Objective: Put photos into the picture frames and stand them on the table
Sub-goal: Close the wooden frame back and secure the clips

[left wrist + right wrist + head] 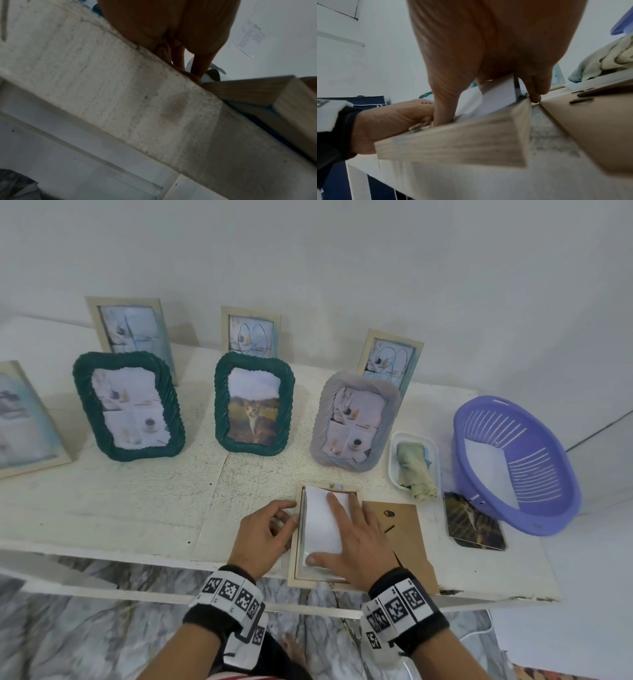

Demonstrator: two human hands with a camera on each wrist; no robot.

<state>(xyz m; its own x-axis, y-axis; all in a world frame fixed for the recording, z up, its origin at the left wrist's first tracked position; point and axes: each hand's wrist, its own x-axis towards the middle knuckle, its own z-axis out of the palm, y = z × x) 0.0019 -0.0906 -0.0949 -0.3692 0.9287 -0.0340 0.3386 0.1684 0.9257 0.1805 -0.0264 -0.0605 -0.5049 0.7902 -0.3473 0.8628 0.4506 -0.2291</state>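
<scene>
A light wooden frame (295, 556) lies face down at the table's front edge, overhanging it slightly. A photo (320, 525) rests in its opening, white back up, its far end curling above the rim. My right hand (337, 525) lies flat on the photo with fingers spread, thumb near the front end. My left hand (274, 525) has curled fingers holding the frame's left rail. In the right wrist view the photo (498, 97) tilts up out of the frame (453, 142) under my right fingers (536, 88), with the left hand (393, 119) beside it.
The brown backing board (404, 529) lies just right of the frame. A dark photo (474, 525) lies by a purple basket (513, 467). A white tray (394, 460) holds a cloth. Several filled frames stand behind, among them two green (128, 405) and one grey (354, 422).
</scene>
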